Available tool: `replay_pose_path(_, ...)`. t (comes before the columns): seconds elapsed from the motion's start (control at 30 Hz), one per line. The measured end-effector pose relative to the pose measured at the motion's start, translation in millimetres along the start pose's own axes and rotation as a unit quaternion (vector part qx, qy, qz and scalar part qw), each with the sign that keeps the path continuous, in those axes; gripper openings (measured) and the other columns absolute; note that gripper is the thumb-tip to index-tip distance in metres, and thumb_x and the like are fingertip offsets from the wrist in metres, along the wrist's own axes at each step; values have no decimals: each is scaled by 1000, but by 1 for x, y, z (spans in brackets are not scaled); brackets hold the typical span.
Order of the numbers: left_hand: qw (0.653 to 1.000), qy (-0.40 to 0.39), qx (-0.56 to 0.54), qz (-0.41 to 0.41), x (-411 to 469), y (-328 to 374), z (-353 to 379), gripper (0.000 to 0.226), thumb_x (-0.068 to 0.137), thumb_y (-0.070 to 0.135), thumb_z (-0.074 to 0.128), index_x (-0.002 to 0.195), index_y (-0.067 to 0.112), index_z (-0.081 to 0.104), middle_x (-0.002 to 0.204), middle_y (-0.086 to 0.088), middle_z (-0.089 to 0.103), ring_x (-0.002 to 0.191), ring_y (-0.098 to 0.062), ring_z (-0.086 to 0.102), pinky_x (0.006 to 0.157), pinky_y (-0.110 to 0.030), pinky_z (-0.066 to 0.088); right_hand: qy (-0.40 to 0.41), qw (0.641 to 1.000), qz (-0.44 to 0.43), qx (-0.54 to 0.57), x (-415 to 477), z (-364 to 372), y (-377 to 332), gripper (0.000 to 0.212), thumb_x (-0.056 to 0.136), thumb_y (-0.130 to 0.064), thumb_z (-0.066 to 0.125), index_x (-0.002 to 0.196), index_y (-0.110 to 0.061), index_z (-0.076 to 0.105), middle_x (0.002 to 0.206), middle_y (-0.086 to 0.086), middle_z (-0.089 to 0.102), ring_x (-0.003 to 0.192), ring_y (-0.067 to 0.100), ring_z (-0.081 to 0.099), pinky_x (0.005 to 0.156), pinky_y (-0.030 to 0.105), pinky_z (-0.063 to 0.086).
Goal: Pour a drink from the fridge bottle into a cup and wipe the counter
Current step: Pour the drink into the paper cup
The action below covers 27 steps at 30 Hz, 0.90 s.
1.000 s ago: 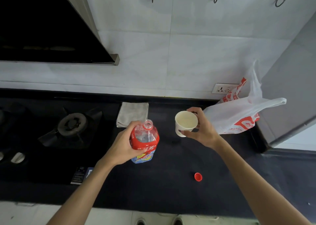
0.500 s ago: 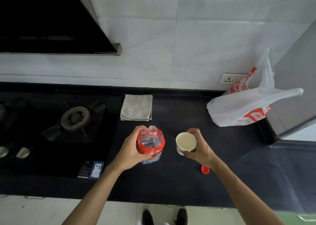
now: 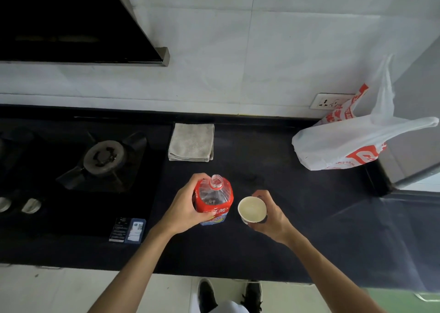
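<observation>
A clear plastic bottle [image 3: 215,199] with a red label stands upright and uncapped on the black counter [image 3: 309,229]. My left hand [image 3: 184,205] grips its left side. Just right of it sits a white paper cup [image 3: 252,209], mouth up, and my right hand [image 3: 270,214] holds it from the right and behind. A folded grey cloth [image 3: 191,142] lies on the counter behind the bottle, near the wall. The red bottle cap is hidden from view, likely behind my right hand.
A gas hob with a burner [image 3: 103,157] and knobs [image 3: 29,205] fills the left counter. A white and red plastic bag [image 3: 352,143] lies at the back right beside a wall socket [image 3: 329,101]. A range hood [image 3: 71,20] hangs at the upper left.
The cup has come down from mid-air toward me and now sits beside the bottle. The bottle has stayed upright in my left hand. My view has tilted downward.
</observation>
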State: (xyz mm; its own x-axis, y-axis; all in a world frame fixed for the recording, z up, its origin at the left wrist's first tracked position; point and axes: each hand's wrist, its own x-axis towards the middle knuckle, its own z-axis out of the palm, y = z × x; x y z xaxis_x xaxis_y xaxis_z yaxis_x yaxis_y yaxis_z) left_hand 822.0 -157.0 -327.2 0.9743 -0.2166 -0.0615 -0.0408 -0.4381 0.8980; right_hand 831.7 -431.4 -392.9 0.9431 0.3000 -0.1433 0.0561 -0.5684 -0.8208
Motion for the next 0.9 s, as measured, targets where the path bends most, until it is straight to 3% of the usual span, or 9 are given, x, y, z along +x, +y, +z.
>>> replay_pose_path(0.23,1000,-2,2,-10,-3,-5,-1,81,68,17,89,129,41,42,127,26,50,125,-4,54,90,-33,59,3,1000,12,-6,3,3,7,76,62,-15,90,115,-33,39,114,-20,49,108,0,54,73,14,52)
replay_pose_path(0.43,1000,-6,-3,-8,-5,-10,0,80,68,11,89,129,31,41,128,21,49,125,-6,53,88,-32,60,-9,1000,17,4,4,3,9,78,63,-12,89,119,-28,38,115,-18,47,107,8,55,73,9,48)
replay_pose_path(0.6,1000,-5,0,-9,-7,-13,1,82,67,12,90,130,29,40,127,18,48,123,-6,54,88,-26,58,-27,1000,13,6,5,3,11,81,64,-15,89,120,-35,34,119,-18,46,111,11,54,77,9,48)
replay_pose_path(0.77,1000,-9,-4,-10,-7,-16,1,84,67,11,90,132,29,40,128,20,46,125,-6,52,90,-27,58,-51,999,16,-2,-1,-18,14,113,63,-23,93,150,-33,20,143,-10,38,127,4,43,103,21,43)
replay_pose_path(0.9,1000,-15,-20,-9,-7,-20,2,85,68,10,90,135,24,39,133,11,45,128,-12,51,90,-33,58,14,999,39,-35,-13,-56,23,109,65,-25,93,151,-31,25,137,-8,40,122,5,44,95,20,45)
